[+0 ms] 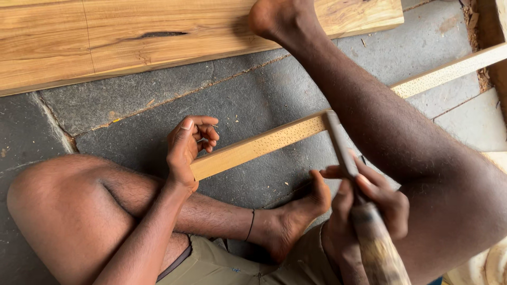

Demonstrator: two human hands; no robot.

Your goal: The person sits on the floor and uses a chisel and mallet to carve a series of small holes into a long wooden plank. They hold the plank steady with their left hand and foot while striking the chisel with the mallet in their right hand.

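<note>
A long thin wooden strip (274, 140) with a dotted upper face runs diagonally across the stone floor, passing under my right leg. My left hand (189, 145) rests against its near end, fingers curled around small nails (203, 138). My right hand (364, 208) grips the worn handle of a hammer (343, 153), whose head end lies over the strip near its middle. My left foot (296, 214) sits just below the strip.
A wide light wooden plank (132, 31) lies across the top, with my right foot (280, 18) on it. Grey stone slabs with cracks form the floor (132, 111). Wood pieces and sawdust sit at the right edge (488, 31).
</note>
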